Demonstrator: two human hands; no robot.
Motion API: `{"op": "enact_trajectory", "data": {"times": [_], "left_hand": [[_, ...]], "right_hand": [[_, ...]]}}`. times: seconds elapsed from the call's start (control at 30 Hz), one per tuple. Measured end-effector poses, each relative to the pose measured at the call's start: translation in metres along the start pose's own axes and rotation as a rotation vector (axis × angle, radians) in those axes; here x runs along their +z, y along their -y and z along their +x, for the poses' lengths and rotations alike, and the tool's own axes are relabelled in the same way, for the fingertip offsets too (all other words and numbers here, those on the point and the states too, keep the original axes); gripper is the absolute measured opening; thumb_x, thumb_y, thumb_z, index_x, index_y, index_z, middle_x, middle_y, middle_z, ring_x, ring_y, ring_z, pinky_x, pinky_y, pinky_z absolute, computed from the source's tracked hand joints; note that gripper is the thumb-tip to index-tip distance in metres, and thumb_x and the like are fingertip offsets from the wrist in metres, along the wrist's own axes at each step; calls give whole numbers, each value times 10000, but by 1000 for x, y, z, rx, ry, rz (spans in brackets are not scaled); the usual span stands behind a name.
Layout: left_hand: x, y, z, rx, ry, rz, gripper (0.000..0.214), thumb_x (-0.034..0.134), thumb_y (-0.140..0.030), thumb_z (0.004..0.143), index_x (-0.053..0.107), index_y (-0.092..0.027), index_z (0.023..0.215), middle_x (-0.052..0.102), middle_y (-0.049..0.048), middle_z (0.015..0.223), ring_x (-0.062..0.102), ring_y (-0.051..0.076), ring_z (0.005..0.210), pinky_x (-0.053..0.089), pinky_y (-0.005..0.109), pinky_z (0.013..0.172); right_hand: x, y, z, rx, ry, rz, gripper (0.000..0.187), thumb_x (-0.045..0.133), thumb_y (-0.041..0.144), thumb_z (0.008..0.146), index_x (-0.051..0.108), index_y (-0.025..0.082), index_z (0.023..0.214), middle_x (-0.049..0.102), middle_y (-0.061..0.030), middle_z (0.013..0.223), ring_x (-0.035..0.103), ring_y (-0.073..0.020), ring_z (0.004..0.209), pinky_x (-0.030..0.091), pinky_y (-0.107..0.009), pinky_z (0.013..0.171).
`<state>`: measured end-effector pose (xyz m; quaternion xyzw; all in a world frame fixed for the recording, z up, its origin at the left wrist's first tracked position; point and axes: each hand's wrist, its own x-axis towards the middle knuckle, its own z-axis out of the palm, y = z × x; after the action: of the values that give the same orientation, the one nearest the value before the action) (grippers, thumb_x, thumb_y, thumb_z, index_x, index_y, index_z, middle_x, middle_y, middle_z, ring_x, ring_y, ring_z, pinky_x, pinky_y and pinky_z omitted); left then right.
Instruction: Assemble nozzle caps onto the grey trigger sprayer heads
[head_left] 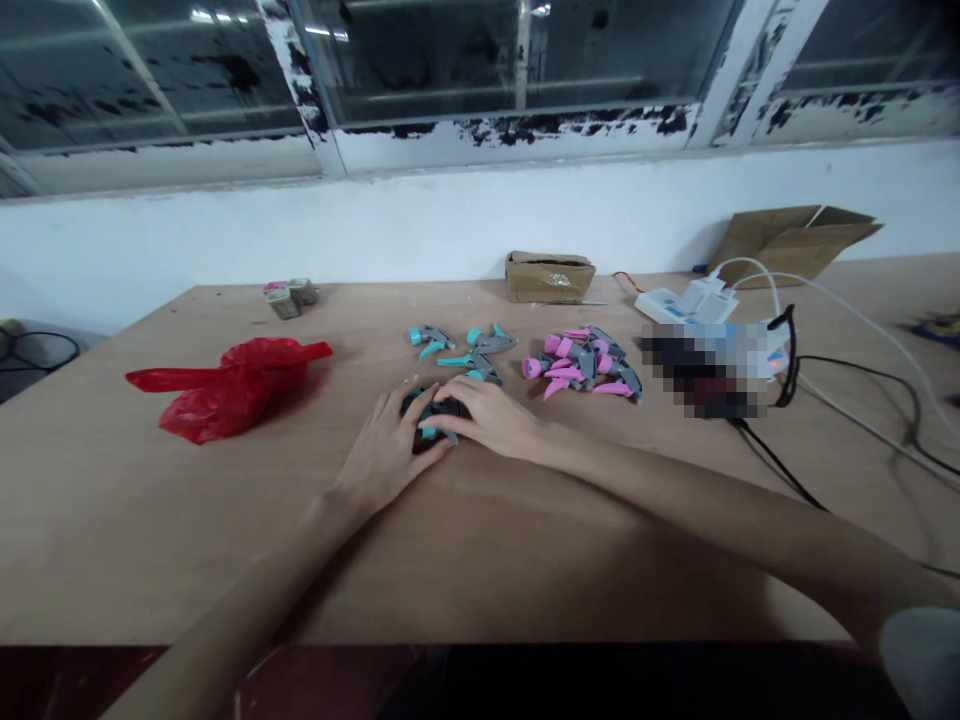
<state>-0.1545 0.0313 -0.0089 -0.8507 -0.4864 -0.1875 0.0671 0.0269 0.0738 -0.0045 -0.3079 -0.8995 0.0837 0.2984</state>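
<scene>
At the middle of the table, my left hand (384, 440) and my right hand (491, 415) close in from both sides around a few teal-and-grey trigger sprayer heads (429, 431). The thumbs and curled fingers touch them and partly cover them, so how many lie there is hidden. Just beyond my fingers, more teal-and-grey sprayer heads (491, 343) lie loosely on the wood. Right of those sits a heap of pink-and-grey sprayer heads (581, 362), apart from my hands.
A knotted red plastic bag (236, 385) lies to the left. Small blocks (289, 297), a cardboard box (550, 277) and an open carton (787, 240) stand toward the wall. A power strip (667, 305) with plugs and cables, beside a blurred-out item (705, 365), occupies the right.
</scene>
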Motion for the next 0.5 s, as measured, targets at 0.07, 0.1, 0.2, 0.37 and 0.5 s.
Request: {"op": "enact_trajectory", "data": {"times": [0.07, 0.1, 0.2, 0.37, 0.5], "left_hand": [[5, 1, 0, -34, 11, 25, 454, 495, -387, 859, 393, -180, 1250, 398, 139, 1339, 371, 300, 1233, 339, 486, 1011], [7, 0, 1, -57, 16, 39, 419, 488, -371, 866, 415, -171, 1227, 397, 144, 1339, 370, 302, 1231, 340, 487, 1008], [10, -2, 5, -126, 18, 58, 376, 482, -352, 871, 449, -161, 1193, 386, 157, 1345, 382, 315, 1208, 368, 499, 972], [10, -3, 11, -151, 12, 21, 465, 515, -421, 834, 456, -153, 1209, 383, 155, 1336, 381, 317, 1196, 355, 484, 993], [2, -2, 6, -179, 44, -24, 691, 601, -538, 725, 391, -216, 1299, 321, 126, 1394, 337, 338, 1241, 334, 504, 1011]], "right_hand": [[-10, -14, 1, 21, -6, -25, 289, 388, 398, 915, 546, 183, 1025, 606, -49, 1072, 568, -134, 996, 447, -291, 884], [-16, -22, 1, 40, -10, -48, 291, 394, 377, 915, 542, 168, 1052, 598, -69, 1096, 557, -149, 1019, 438, -314, 898], [-27, -47, 1, 68, 33, -129, 311, 527, 306, 847, 556, 145, 1112, 564, -119, 1173, 499, -225, 1124, 376, -410, 967], [-22, -67, 4, 57, 153, -212, 453, 590, 382, 796, 528, 248, 1223, 428, -111, 1356, 355, -309, 1267, 258, -528, 1031], [-11, -72, 9, 90, 202, -219, 545, 557, 526, 774, 514, 261, 1249, 302, -119, 1436, 237, -354, 1327, 227, -547, 1044]]}}
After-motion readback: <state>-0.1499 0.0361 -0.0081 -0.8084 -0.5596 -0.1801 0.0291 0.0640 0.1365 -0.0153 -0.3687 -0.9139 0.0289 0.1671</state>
